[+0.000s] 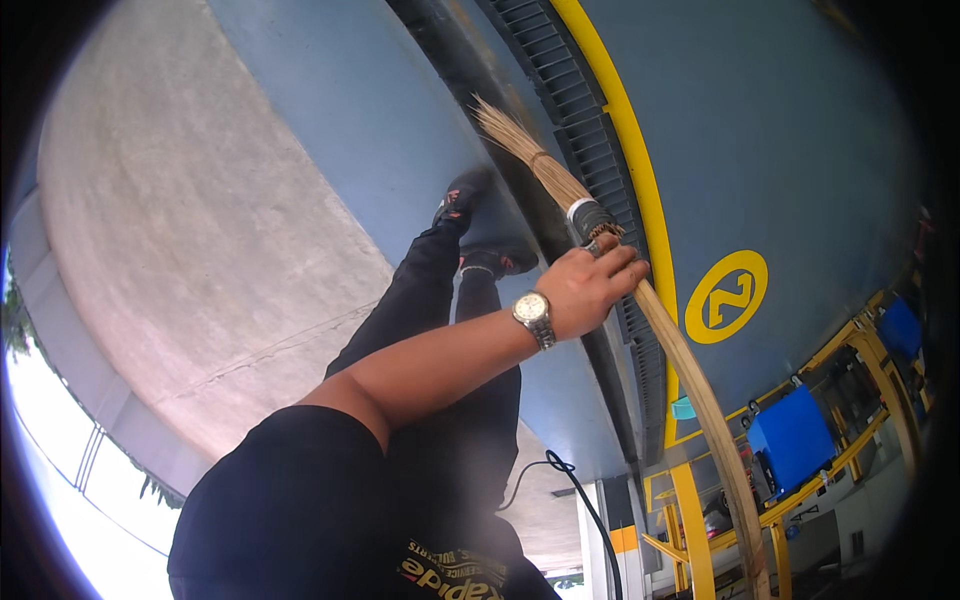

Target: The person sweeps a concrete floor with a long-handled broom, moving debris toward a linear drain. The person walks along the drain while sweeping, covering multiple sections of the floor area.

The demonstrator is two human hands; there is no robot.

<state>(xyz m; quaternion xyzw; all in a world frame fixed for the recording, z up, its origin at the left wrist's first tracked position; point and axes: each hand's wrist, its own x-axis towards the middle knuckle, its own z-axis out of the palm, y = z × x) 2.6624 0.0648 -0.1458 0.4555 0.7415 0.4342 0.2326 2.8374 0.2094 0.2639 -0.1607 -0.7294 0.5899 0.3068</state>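
Note:
My left hand (590,290), with a metal-banded watch (531,310) on its wrist, is closed round the upper end of a stick broom's (550,175) long wooden handle, just behind the binding. Thin tan bristles spread from a dark and white wrapped collar (592,217) toward the far side. Their tips lie over a dark strip of floor beside a slotted drain grate (580,120). From the hand, the handle (700,400) runs down to the lower right edge. My right hand is out of the picture.
A yellow line (640,180) borders the grate, with a yellow circled floor marking (727,297) beyond it. Blue equipment (790,435) stands by yellow metal frames (690,520) at lower right. A black cable (600,520) hangs near my body. My shoes (462,195) stand beside the dark strip.

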